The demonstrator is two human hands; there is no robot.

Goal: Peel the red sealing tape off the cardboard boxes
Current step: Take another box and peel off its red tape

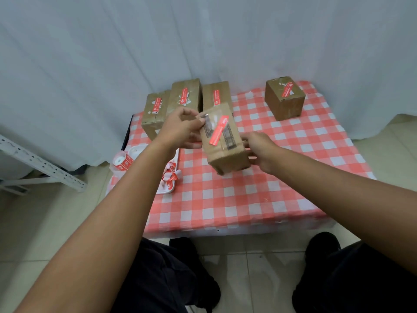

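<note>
A: Both hands on it. Left hand (pixel 180 129) grips the far corner, right hand (pixel 259 150) clasps the near side of the box (pixel 225 143), tilted above the bench (pixel 248 199).

B: Tape's untouched, I'd say. Red strip (pixel 218 130) runs diagonally, far-right to near-left. Next: pick up an end.

Ahead of me the near half of the checkered surface (pixel 225 199) lies bare, wide room to pass. Three boxes (pixel 185 96) stand shoulder to shoulder along the far left edge, walling it off. A lone box (pixel 284 98) blocks the far right corner; between it and the row a gap stays open. At my left, the tray (pixel 168 188) of tape scraps and a tape roll (pixel 121 161) crowd the edge.
</note>
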